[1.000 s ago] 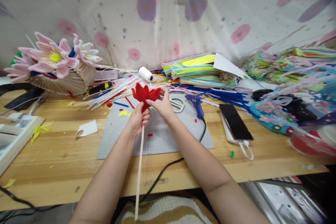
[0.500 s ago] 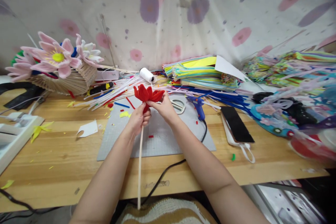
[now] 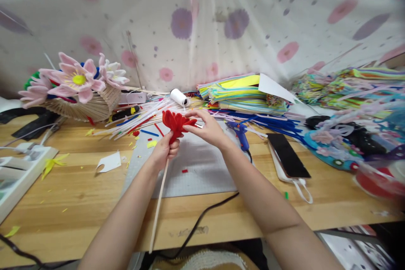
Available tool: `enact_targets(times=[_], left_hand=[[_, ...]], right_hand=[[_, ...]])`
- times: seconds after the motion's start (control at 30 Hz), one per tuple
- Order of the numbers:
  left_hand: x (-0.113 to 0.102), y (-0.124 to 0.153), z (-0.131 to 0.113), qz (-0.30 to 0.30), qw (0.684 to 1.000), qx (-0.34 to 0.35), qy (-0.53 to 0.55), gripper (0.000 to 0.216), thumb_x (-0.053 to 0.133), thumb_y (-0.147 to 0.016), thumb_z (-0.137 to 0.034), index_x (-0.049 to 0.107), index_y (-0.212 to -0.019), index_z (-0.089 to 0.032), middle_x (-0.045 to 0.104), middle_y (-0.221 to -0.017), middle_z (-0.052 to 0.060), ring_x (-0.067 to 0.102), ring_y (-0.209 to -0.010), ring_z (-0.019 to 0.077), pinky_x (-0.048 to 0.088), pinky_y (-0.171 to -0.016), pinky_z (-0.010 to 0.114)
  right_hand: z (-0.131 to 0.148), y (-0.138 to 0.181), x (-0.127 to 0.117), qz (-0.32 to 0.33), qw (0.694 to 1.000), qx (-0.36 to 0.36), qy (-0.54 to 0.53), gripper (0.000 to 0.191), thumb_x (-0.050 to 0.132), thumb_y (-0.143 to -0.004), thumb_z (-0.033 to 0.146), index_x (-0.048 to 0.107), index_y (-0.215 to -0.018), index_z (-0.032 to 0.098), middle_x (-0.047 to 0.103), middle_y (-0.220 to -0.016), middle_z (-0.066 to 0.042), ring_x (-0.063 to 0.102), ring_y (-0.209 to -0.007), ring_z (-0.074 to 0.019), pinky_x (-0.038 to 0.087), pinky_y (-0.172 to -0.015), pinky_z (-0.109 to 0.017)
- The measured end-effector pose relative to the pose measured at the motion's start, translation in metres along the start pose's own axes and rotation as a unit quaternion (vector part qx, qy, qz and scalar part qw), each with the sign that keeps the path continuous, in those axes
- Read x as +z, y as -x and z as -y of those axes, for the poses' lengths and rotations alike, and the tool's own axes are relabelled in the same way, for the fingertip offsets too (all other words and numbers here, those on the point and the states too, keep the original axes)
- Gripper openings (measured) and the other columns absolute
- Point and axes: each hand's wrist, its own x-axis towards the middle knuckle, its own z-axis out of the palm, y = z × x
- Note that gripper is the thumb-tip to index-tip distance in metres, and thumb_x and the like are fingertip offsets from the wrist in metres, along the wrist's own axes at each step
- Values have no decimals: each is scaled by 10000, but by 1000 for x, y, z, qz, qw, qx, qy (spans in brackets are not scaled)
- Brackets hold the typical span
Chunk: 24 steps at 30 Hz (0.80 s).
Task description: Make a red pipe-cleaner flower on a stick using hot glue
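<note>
A red flower (image 3: 174, 121) made of fuzzy pipe-cleaner petals sits on a long pale stick (image 3: 158, 206). My left hand (image 3: 165, 151) is wrapped round the base of the flower, where the stick begins, and the stick slants down toward me. My right hand (image 3: 207, 126) pinches a petal on the flower's right side between thumb and fingers. Both hands are above a grey cutting mat (image 3: 202, 177) with small red and yellow scraps on it.
Behind the mat lie loose pipe cleaners, a white thread spool (image 3: 179, 97) and bundled pipe cleaners (image 3: 237, 93). A blue glue gun (image 3: 241, 135) and a phone (image 3: 289, 156) are on the right. Pink flowers (image 3: 74, 78) and a white power strip (image 3: 27, 173) are on the left.
My right hand has moved from the flower's base out to a right-side petal, its fingers lifted more. The flower is tilted, and the stick's lower end has swung left. The view has shifted slightly.
</note>
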Motion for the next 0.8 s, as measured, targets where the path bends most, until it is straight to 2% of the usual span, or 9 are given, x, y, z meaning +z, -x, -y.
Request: enact_targets(times=[0.1,0.2,0.27,0.37,0.57,0.67,0.8], left_hand=[[2,3,-1,-13,999,-4,-30,370,474,-761,-507,543,-793,-145,140,-452,-110,86,-336,22,67,-315,127],[4,5,0,-16,999,-9,-38,367,466,-765,-503,536,-788,-144,138,-452,-109,86,-338,23,60,-320,133],[5,6,1,-18,999,-8,-37,369,465,-766,-504,530,-789,-142,143,-452,-110,87,-340,23,59,-322,134],[5,7,2,-24,999,-8,-30,372,465,-764,-509,526,-795,-143,146,-446,-113,85,-340,23,55,-323,133],[7,8,4,-30,1000,-8,-2,354,496,-748,-504,515,-768,-150,155,-426,-117,85,-328,21,56,-320,133],[9,9,2,-43,999,10,-4,359,510,-739,-504,518,-769,-147,162,-424,-118,93,-321,18,58,-320,134],[12,8,-2,-67,997,29,1,355,499,-748,-499,523,-789,-147,160,-424,-117,100,-314,18,58,-319,137]], right_hand=[[4,-3,3,-4,1000,-12,12,251,645,-685,324,604,-907,215,632,-944,-26,546,-950,-183,383,-891,-365],[7,-9,8,0,999,29,-37,266,610,-711,317,581,-946,195,630,-825,-15,579,-824,-155,426,-804,-329],[9,-12,11,27,997,45,-61,202,577,-724,276,571,-906,188,616,-807,-5,578,-778,-137,442,-745,-299],[13,-13,12,69,995,27,-65,97,523,-722,187,549,-816,185,592,-824,5,566,-760,-120,448,-694,-265],[14,-8,7,87,995,-22,-34,97,523,-718,170,561,-803,196,585,-874,-5,543,-857,-143,435,-772,-289],[11,-6,4,81,995,-3,-52,143,537,-728,195,552,-870,212,598,-908,-11,561,-871,-150,445,-756,-299],[3,-1,0,32,997,13,-67,315,599,-694,199,507,-995,223,622,-893,-15,592,-888,-162,442,-807,-339]])
